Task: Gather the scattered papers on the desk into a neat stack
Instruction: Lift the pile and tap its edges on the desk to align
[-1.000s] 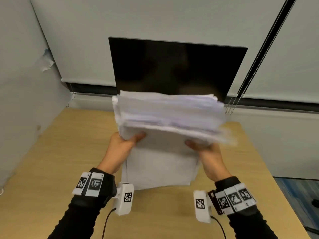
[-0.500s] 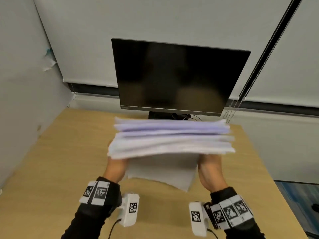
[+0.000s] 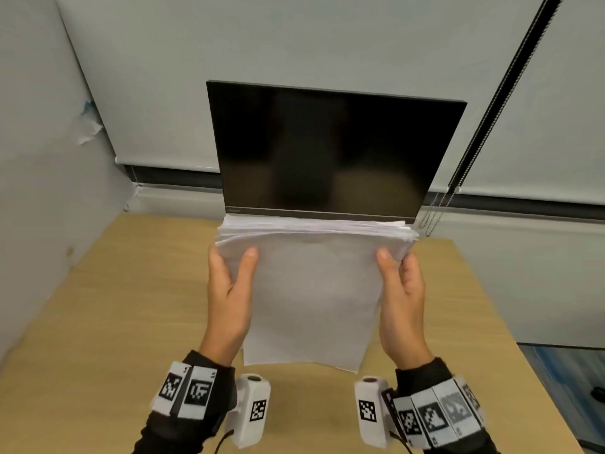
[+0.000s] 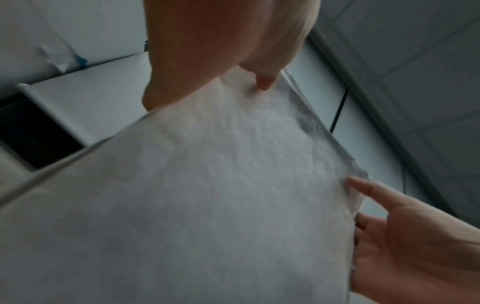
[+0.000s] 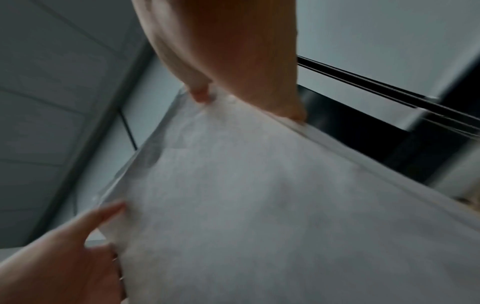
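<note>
A thick stack of white papers [image 3: 311, 290] stands nearly upright on its bottom edge on the wooden desk [image 3: 114, 306], in front of the monitor. My left hand [image 3: 229, 283] grips its left side, thumb on the near face. My right hand [image 3: 399, 283] grips the right side the same way. The fingers behind the stack are hidden in the head view. In the left wrist view the paper stack [image 4: 207, 195] fills the frame, with the right hand [image 4: 405, 236] at its far edge. The right wrist view shows the paper stack [image 5: 272, 205] and the left hand [image 5: 59, 253] likewise.
A dark monitor [image 3: 327, 149] stands right behind the stack at the back of the desk. A blind cord [image 3: 474, 132] hangs to the right. A grey wall [image 3: 39, 158] borders the desk on the left; the desk's right edge [image 3: 510, 339] drops to the floor.
The stack went down and then came back up; it now stands tall and upright with its top edges more even, and both thumbs sit higher on its near face.
</note>
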A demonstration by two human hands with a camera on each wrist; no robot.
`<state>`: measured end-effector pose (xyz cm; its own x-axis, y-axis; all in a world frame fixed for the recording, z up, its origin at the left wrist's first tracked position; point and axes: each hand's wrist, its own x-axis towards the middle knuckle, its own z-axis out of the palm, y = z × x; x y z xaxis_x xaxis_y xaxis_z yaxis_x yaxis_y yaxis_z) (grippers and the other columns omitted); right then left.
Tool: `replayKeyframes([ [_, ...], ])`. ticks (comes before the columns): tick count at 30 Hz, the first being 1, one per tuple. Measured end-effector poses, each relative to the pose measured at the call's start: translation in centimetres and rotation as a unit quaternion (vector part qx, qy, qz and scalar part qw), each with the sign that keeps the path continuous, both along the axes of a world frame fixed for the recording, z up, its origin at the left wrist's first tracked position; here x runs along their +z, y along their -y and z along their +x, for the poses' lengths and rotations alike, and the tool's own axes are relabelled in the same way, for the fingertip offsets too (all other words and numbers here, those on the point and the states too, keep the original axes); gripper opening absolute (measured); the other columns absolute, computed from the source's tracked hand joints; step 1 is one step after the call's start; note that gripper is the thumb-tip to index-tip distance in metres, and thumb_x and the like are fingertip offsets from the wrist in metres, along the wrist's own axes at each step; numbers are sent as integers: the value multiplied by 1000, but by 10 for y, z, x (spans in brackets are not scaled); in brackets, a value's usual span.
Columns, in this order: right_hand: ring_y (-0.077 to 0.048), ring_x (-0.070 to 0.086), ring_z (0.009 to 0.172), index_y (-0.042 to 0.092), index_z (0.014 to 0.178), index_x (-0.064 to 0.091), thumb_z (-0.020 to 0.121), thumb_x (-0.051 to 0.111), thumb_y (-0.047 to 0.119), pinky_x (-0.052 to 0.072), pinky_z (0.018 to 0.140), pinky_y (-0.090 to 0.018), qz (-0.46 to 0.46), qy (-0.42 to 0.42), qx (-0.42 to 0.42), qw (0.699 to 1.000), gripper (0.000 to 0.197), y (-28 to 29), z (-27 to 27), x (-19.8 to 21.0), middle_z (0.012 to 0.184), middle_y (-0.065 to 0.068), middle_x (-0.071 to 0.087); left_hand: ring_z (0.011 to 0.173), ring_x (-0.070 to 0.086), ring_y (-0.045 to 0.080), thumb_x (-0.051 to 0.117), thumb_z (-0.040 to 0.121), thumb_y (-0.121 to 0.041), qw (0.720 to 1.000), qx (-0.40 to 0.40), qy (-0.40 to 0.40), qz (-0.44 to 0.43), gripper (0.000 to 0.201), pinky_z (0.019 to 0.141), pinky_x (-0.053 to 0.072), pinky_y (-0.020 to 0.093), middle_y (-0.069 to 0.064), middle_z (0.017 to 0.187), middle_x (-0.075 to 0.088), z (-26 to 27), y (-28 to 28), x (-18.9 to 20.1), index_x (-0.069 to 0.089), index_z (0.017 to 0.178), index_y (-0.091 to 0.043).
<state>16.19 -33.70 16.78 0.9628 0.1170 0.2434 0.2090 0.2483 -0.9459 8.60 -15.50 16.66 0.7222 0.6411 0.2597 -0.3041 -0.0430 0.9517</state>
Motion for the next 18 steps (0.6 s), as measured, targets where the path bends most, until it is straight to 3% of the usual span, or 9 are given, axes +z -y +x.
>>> replayKeyframes([
  [2, -2, 63, 105, 19, 122, 58, 83, 65, 48, 47, 88, -20, 22, 7, -14, 1000, 49, -6, -3, 13, 110, 10, 69, 109, 58, 3, 55, 79, -48, 1000, -1, 23, -10, 56, 94, 45, 27, -11, 116, 60, -1, 6, 13, 43, 127, -22],
  [5, -26, 59, 115, 11, 116, 62, 66, 63, 74, 44, 101, -41, 48, 0, -19, 999, 81, -12, -8, 25, 115, -10, 68, 91, 59, -4, 55, 76, -58, 998, 21, 19, -58, 56, 84, 41, 24, -16, 99, 61, 3, 12, 26, 51, 116, -19],
  [7, -33, 60, 105, 4, 101, 64, 67, 65, 72, 45, 97, -51, 63, -8, -29, 998, 76, -16, -10, 30, 103, -19, 66, 87, 61, -7, 58, 72, -61, 993, 43, 21, -105, 46, 82, 44, 25, -17, 92, 65, 6, 10, 30, 60, 99, -24],
  [10, -23, 46, 79, 15, 66, 54, 77, 66, 50, 40, 74, -40, 84, -43, -80, 992, 38, -21, -8, 29, 74, -9, 48, 95, 63, 15, 63, 73, -53, 992, 41, 24, -119, 27, 90, 48, 44, -4, 89, 66, 8, 8, 32, 60, 81, -27],
  [11, -21, 42, 77, 21, 59, 50, 79, 65, 44, 37, 73, -37, 93, -51, -95, 990, 35, -21, -6, 29, 70, -3, 44, 89, 62, 12, 60, 76, -50, 993, 32, 31, -109, 23, 87, 48, 42, -6, 84, 64, 8, 11, 35, 58, 78, -27],
  [13, -19, 40, 74, 26, 52, 46, 81, 65, 42, 36, 72, -33, 113, -48, -108, 987, 38, -22, -6, 29, 64, 6, 41, 69, 53, -12, 54, 83, -46, 994, 30, 36, -103, 21, 77, 41, 21, -26, 63, 57, 7, 15, 40, 51, 67, -33],
  [14, -17, 39, 70, 26, 49, 46, 81, 64, 43, 35, 68, -31, 112, -39, -115, 986, 41, -24, -7, 30, 61, 9, 40, 64, 51, -15, 53, 84, -46, 992, 38, 33, -111, 24, 75, 38, 17, -28, 58, 55, 8, 15, 42, 48, 64, -35],
  [16, -12, 32, 60, 28, 42, 40, 85, 64, 39, 31, 58, -24, 103, -13, -132, 986, 51, -26, -9, 29, 53, 13, 32, 74, 53, 3, 56, 81, -46, 987, 61, 34, -145, 26, 79, 39, 27, -14, 67, 54, 11, 10, 40, 49, 59, -33],
  [18, -7, 27, 53, 28, 39, 35, 89, 64, 30, 27, 53, -21, 99, -21, -163, 981, 58, -28, -8, 28, 48, 14, 27, 80, 42, 21, 56, 79, -43, 985, 75, 36, -149, 26, 73, 35, 38, 0, 73, 44, 11, 8, 39, 48, 58, -30],
])
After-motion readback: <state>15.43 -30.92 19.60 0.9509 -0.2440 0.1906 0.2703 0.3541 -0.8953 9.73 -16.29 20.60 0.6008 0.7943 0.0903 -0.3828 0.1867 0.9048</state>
